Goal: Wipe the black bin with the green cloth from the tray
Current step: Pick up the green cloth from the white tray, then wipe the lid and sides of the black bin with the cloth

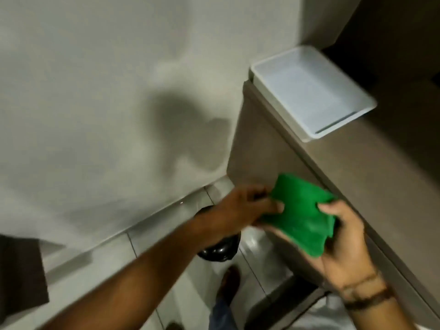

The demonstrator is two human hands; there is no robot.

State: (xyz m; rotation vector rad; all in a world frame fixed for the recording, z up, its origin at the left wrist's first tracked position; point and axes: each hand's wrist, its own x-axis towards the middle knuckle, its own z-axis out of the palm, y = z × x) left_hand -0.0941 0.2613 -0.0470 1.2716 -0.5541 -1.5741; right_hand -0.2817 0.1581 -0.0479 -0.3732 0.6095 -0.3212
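Cloth: crumpled green fabric cloth (300, 213), gripped by both hands.
Left hand (240, 208): pinches its left edge.
Right hand (342, 241): fingers closed around its right side.
Bin: round black plastic bin (215, 251), below the left forearm.
Tray: rectangular white plastic tray (312, 91), far right on the counter.

The black bin (215, 250) at lower centre is mostly hidden behind the left forearm (147, 272); only a glossy dark curve shows below it and a sliver above. The palm of the right hand (342, 241) lies under the green cloth (302, 215), whose folds are smeared by blur. A dark brown panel (21, 270) is cut by the left edge. A shoe (229, 279) near the bottom is too blurred to make out.
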